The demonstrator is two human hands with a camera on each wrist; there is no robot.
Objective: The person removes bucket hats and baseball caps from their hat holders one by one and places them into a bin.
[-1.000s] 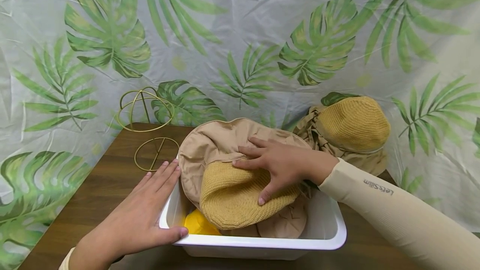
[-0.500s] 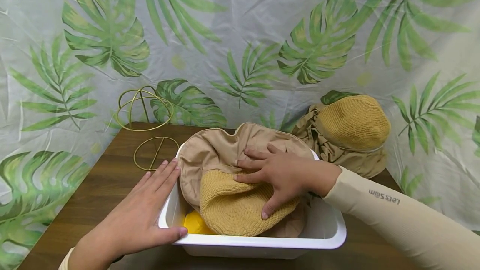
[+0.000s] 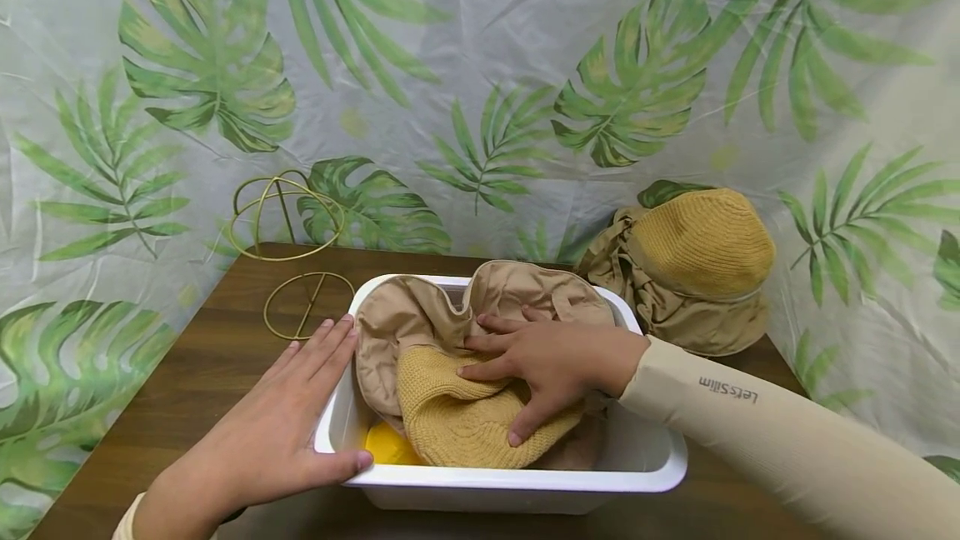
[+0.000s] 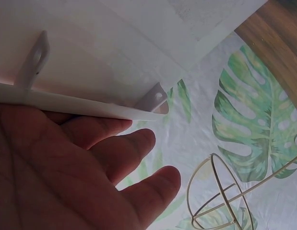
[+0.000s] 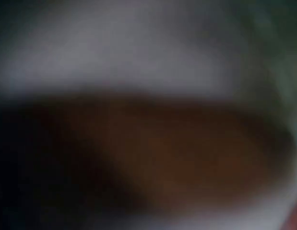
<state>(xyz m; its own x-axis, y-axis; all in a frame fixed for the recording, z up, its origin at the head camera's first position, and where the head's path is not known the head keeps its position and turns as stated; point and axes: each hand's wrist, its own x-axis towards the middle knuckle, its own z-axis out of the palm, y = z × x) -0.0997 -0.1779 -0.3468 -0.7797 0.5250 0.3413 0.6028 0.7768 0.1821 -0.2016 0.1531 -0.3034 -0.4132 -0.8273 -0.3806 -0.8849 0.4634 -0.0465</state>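
A sun hat with a yellow knitted crown and a beige cloth brim (image 3: 442, 407) lies crumpled inside a white plastic tub (image 3: 517, 480). My right hand (image 3: 551, 361) presses down on it with spread fingers, the thumb on the crown. My left hand (image 3: 277, 419) rests along the tub's left rim, fingers straight and thumb at the near corner. In the left wrist view, those fingers (image 4: 124, 153) lie against the tub's outer wall (image 4: 110, 48). Something bright yellow (image 3: 390, 444) shows under the hat. The right wrist view is too blurred to read.
Another yellow-crowned hat (image 3: 701, 244) with beige cloth sits at the table's back right. A gold wire stand (image 3: 288, 257) with a round base stands at the back left of the brown wooden table (image 3: 195, 357). A leaf-print cloth (image 3: 495, 48) hangs behind.
My right hand has pushed the hat lower into the tub. Its brim has folded in the middle, and the tub's back rim now shows. The left hand stays at the rim.
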